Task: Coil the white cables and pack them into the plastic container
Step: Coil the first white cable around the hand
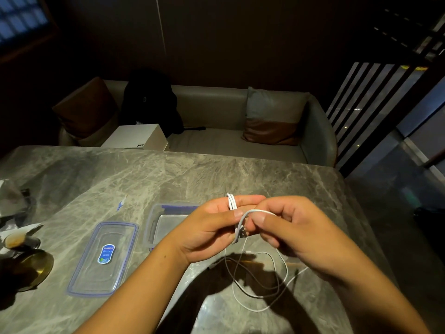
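**Fingers (248,200) of both hands on one white cable; coil part-made**

Left hand (209,227): fingers held out nearly straight and close together, apparently as a former for winding. The white cable (231,201) lay in a few turns round them, with the thumb pressed on the strands, probably to stop the turns slipping.

Right hand (289,232): fingers curled, thumb and forefinger pinched on the next run of cable just beside the left fingertips, placed to feed another turn.

Remainder of cable: hung from between the hands and lay in loose loops on the surface (168,174) below, not yet wound.

Plastic container (150,220): open, on the surface beyond the left hand, partly hidden by it; no cable visible inside. Its lid (103,259) lay flat just beside it, presumably kept off for packing.
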Tool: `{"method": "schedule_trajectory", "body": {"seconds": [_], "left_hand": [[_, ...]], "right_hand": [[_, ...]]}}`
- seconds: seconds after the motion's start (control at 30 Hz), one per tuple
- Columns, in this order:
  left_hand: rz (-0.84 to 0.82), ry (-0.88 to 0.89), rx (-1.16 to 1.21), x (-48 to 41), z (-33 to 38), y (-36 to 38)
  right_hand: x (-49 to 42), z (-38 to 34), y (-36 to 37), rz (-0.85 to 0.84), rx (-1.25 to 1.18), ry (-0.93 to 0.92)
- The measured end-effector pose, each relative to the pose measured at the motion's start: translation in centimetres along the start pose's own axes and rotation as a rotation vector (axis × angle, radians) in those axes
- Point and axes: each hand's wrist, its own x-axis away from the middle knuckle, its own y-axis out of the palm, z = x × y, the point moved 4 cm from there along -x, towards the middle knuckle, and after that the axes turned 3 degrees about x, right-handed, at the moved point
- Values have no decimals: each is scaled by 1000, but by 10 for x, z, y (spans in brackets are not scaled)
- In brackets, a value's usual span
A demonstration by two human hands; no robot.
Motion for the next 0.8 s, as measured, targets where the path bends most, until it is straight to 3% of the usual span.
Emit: {"method": "schedule_trajectory", "body": {"seconds": [0.27,0.8], "left_hand": [[-61,-50,108,0,-1,14],[-171,-130,-35,-2,1,28]], "right_hand": [[-11,-14,-24,151,-44,-39],[-34,-24,-32,100,295,-195]]}}
